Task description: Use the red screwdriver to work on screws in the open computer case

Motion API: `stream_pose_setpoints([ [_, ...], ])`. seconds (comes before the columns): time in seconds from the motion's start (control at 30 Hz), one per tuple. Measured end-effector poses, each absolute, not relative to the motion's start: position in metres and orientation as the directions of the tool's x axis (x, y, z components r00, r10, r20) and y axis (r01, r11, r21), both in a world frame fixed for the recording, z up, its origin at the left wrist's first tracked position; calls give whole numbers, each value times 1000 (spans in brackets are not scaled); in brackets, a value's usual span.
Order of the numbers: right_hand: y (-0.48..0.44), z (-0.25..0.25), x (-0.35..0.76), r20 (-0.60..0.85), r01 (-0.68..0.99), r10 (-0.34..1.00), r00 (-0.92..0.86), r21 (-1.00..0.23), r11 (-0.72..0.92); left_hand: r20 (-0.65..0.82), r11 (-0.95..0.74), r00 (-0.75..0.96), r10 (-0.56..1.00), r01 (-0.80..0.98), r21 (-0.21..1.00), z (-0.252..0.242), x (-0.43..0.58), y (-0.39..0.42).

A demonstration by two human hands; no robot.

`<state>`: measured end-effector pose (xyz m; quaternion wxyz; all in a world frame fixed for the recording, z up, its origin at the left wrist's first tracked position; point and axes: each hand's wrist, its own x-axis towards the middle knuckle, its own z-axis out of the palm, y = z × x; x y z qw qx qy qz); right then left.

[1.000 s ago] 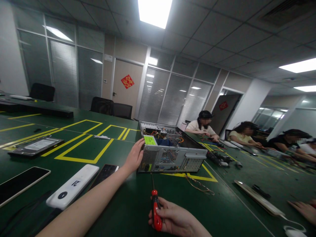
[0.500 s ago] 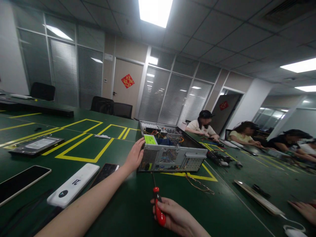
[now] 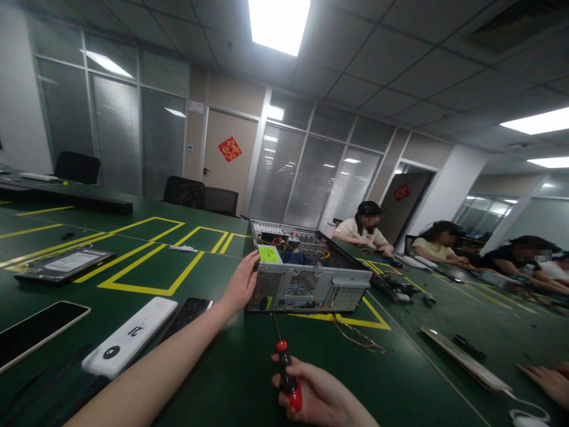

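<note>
An opened computer case (image 3: pixel 306 289) lies on the green table, its rear panel facing me. My left hand (image 3: pixel 242 281) grips its left rear corner, fingers together by the power supply with a bright green label (image 3: pixel 269 254). In my right hand (image 3: pixel 313 388) is a red and black screwdriver (image 3: pixel 287 370), held around the handle. Its shaft points away from me, and the tip reaches the lower edge of the rear panel. Whether the tip sits in a screw is too small to tell. Wires show inside the case.
On the left lie a hard drive (image 3: pixel 66 264), a black-screened phone (image 3: pixel 42 332), a white device marked 21 (image 3: pixel 133 337) and a dark phone (image 3: pixel 186 317). Eyeglasses (image 3: pixel 358 337) rest right of the screwdriver. Co-workers sit along the right; another person's hand (image 3: pixel 546 382) is at the right edge.
The screwdriver handle has turned in my right hand, showing its black side where red showed before. My right fingers have shifted around it. My left hand stays on the case.
</note>
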<state>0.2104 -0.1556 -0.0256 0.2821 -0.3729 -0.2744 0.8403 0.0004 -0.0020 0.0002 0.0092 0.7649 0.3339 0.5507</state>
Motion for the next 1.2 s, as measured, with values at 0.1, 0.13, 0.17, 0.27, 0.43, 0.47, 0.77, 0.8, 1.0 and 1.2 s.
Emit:
stream_pose_setpoints([
  [0.1, -155, -21, 215, -401, -251, 645, -651, -687, -681, 836, -778, 172, 521, 497, 384, 0, 1, -2],
  [0.13, -155, -20, 216, -396, -232, 641, -657, -703, -672, 838, -782, 173, 518, 493, 381, 0, 1, -2],
  [0.17, -155, -20, 217, -397, -209, 638, -660, -719, -663, 841, -787, 173, 513, 487, 379, 0, 1, -2],
  [0.27, -154, -21, 217, -411, -157, 649, -640, -757, -634, 848, -797, 174, 500, 474, 373, 0, 1, -2],
  [0.43, -154, -27, 213, -460, -179, 746, -481, -782, -597, 847, -795, 171, 502, 478, 375, 0, 1, -1],
  [0.47, -154, -28, 212, -477, -194, 753, -453, -772, -606, 845, -791, 170, 508, 480, 379, -1, 2, -1],
  [0.77, -153, -37, 206, -494, -220, 692, -527, -707, -672, 841, -781, 177, 511, 504, 368, -2, 1, 0],
  [0.8, -153, -37, 207, -480, -240, 682, -552, -692, -681, 842, -781, 177, 509, 505, 366, -1, 1, 0],
  [1.0, -154, -32, 209, -372, -277, 657, -656, -691, -668, 837, -783, 186, 515, 501, 370, -1, 0, 0],
  [1.2, -150, -42, 213, -311, -257, 698, -645, -772, -582, 839, -781, 172, 516, 497, 379, -3, 2, 0],
])
